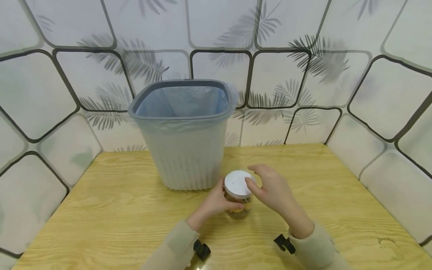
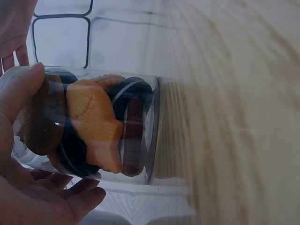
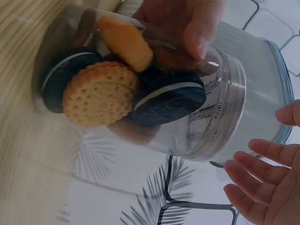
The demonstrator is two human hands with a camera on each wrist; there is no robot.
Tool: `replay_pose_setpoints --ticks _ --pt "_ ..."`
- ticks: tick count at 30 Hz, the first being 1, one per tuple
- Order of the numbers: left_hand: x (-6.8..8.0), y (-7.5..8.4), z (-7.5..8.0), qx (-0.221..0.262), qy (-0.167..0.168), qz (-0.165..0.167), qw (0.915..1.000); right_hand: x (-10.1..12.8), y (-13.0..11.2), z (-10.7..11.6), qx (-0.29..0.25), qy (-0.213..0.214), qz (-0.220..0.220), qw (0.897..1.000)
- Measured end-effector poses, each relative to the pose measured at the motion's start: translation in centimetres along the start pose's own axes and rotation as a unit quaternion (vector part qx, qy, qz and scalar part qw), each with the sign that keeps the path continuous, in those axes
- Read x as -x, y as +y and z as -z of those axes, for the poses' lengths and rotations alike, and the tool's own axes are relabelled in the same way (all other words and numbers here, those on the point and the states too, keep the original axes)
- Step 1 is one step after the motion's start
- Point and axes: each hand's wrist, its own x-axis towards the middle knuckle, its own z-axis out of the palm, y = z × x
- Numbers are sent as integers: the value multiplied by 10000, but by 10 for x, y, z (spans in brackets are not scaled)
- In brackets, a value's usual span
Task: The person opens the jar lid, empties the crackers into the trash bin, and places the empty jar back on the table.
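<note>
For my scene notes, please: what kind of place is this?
Probably a staged tabletop booth, not a real kitchen: a wooden table enclosed by leaf-printed panels, with a lined bin and a biscuit jar.

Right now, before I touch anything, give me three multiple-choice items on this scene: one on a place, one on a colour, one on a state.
1. Where does the jar stand?
A. Inside the bin
B. On the wooden table, in front of the bin
C. On the floor

2. What colour is the jar's lid?
A. White
B. Red
C. Black

3. How is the jar held?
A. No hand touches it
B. The right hand alone lifts it
C. The left hand holds its body, the right hand is at the lid

Answers:
1 B: the head view shows it on the tabletop, close before the bin.
2 A: the lid shows white from above.
3 C: left-hand fingers wrap the glass; the right thumb lies on the lid, which sits on the jar.
</note>
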Motion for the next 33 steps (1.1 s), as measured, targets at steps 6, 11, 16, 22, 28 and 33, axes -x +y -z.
replay_pose_setpoints --ticks 6,11,16,22,28,33 --pt "3 -1 6 -224 -115 4 9997 -6 -8 -2 -213 -21 35 9998" --pt "4 -1 9 -339 -295 -157 9989 -7 -10 -5 -341 -4 101 9994" --pt "5 1 11 -328 -460 -355 9978 -7 -10 -13 -334 -167 173 9992" --pt "10 26 14 -78 -826 -447 9955 -7 -10 -19 -101 -693 45 9975" --pt "6 14 13 12 -840 -450 9954 -4 -10 -25 -29 -966 -114 9953" --pt "2 1 11 -42 -703 -454 9965 -2 -11 -30 73 -1104 -124 9938"
